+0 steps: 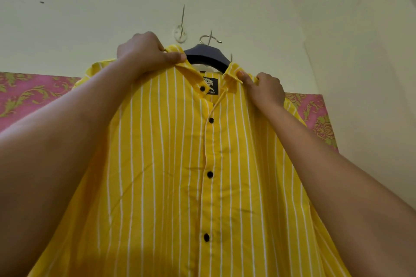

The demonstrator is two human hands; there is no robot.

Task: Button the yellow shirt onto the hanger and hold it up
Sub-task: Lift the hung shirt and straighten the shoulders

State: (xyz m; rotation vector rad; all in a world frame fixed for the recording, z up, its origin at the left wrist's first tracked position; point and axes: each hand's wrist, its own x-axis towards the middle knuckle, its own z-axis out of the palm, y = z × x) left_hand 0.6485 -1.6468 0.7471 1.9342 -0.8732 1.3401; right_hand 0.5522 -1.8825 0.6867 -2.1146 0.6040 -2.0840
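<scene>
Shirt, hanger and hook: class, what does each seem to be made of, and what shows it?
Shirt: thin woven cloth, matte, probably cotton; it creases and drapes softly.
Hanger: dark, smooth, dull body, likely plastic, though painted wood is possible.
Hook: thin bright metal wire; it glints.

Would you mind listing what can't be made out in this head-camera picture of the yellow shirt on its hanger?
- Yellow shirt hem and lowest buttons: cut off by the bottom edge.
- Hanger arms: hidden inside the shirt's shoulders; only the dark centre and hook show.
- Sleeves: covered by both forearms.
- Neck label text: too small and partly tucked behind the collar.
- Left hand and right hand fingertips: curled behind the collar fabric.
</scene>
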